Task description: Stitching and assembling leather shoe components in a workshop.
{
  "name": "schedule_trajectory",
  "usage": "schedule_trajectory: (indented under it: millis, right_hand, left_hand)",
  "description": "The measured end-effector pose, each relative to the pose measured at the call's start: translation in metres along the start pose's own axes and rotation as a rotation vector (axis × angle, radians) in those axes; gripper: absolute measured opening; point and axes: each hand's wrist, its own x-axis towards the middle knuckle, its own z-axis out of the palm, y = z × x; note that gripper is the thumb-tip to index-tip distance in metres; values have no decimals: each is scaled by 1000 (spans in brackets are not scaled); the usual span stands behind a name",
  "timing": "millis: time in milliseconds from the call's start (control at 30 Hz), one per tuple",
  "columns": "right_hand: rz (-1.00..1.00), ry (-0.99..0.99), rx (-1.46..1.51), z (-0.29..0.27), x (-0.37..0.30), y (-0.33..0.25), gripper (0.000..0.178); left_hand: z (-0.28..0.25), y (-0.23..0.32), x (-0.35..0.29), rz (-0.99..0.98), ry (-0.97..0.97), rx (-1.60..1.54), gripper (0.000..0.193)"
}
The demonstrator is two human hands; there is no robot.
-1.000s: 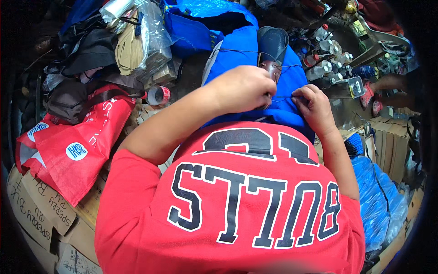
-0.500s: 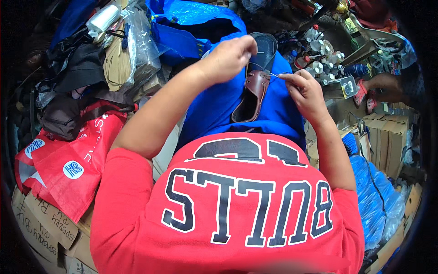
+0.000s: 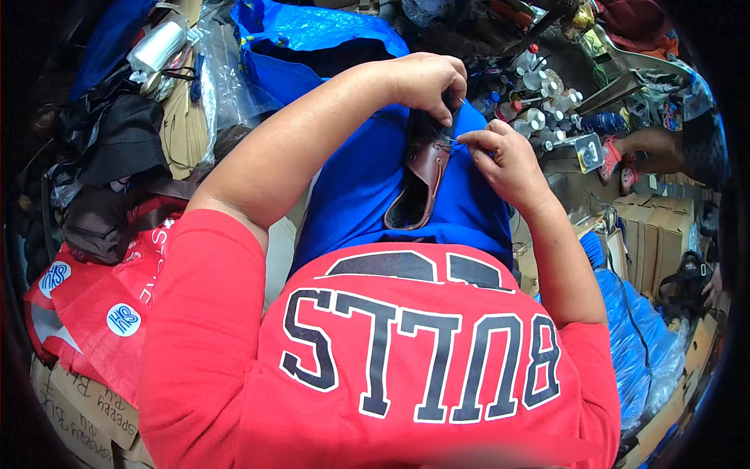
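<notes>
A brown leather shoe (image 3: 420,168) with a dark front part lies across my lap on blue cloth, its heel opening toward me. My left hand (image 3: 426,82) is closed over the far, front end of the shoe, thumb bent down on it, and hides much of that part. A thin pale strand shows beside its fingertips. Just right of the shoe, my right hand (image 3: 506,160) pinches a thin needle (image 3: 454,141) whose tip meets the leather where the brown and dark parts join.
A blue bag (image 3: 312,39) stands open beyond my lap. Several bottles (image 3: 539,102) crowd the far right, near another person's foot in a red clog (image 3: 610,156). Red bags (image 3: 101,289) and cardboard lie at left; cartons (image 3: 656,234) and blue plastic (image 3: 633,336) at right.
My left hand has moved right and come down over the shoe's front, covering it. The shoe has shifted slightly left and nearer me. My right hand still pinches the needle beside it.
</notes>
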Motion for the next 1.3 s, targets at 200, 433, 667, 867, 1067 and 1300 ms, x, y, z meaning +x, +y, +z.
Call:
schedule_trajectory:
  millis: [200,433,667,867,1067,1300]
  right_hand:
    - [-34,-6,-125,-4,6,-10,18]
    - [4,-28,57,1,8,-1,17]
    - [72,-55,95,-1,15,6,18]
    - [-54,-112,13,-9,27,15,20]
    - [-40,-139,155,-11,29,21,21]
    - [-81,-164,89,-5,26,20,19]
  left_hand:
    - [2,-16,12,-12,-246,-269,24]
    - [-1,-29,6,83,-343,-404,30]
    - [-5,-24,10,21,-388,-371,32]
    - [-1,-23,21,69,-370,-313,30]
    - [0,-19,16,109,-274,-323,25]
    - [8,-21,20,148,-209,-226,20]
